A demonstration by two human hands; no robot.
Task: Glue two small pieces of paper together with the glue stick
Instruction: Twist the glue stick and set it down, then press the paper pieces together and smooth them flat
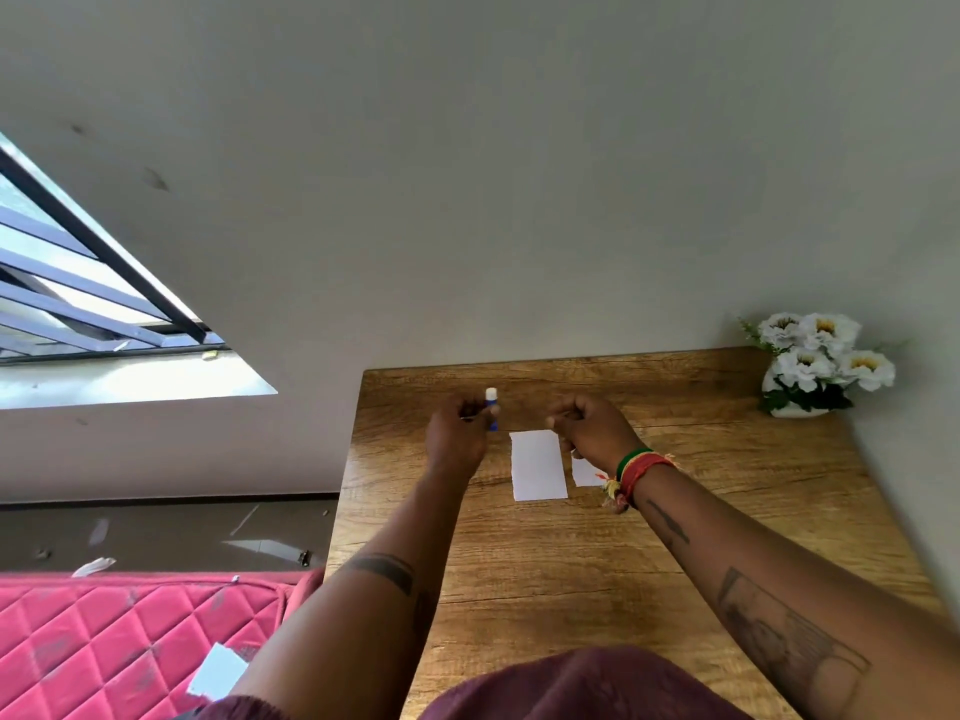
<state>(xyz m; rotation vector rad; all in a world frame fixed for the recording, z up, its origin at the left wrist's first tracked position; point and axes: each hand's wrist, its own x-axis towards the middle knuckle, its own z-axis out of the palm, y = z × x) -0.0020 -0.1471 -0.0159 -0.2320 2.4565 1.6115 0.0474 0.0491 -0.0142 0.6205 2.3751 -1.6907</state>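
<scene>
Head view: glue stick in the left hand, both papers waiting on the surface

The left hand (457, 433) holds the glue stick (491, 407) near the far left part of the wooden surface (571, 563). Its grip is closed around the blue body, and the white end points up, above the fingers. I cannot tell if this white end is a cap or the glue itself.

The right hand (587, 428) is raised just beside the glue stick, with the fingers curled. It is not clear whether it pinches something small, so I cannot tell the state of its grip. I think it is placed there to help with the cap, but this is only my judgement.

Two white papers lie flat between and below the hands. The larger paper (537, 465) is fully visible. The smaller paper (586, 472) lies just beside it on the right, partly hidden under the right wrist. They are apart, not overlapping, so the joining is not yet done. Probably they lie side by side so that glue can go on one before the other is pressed on top.

A white vase of flowers (815, 366) stands at the far right corner, well apart from the work.
</scene>
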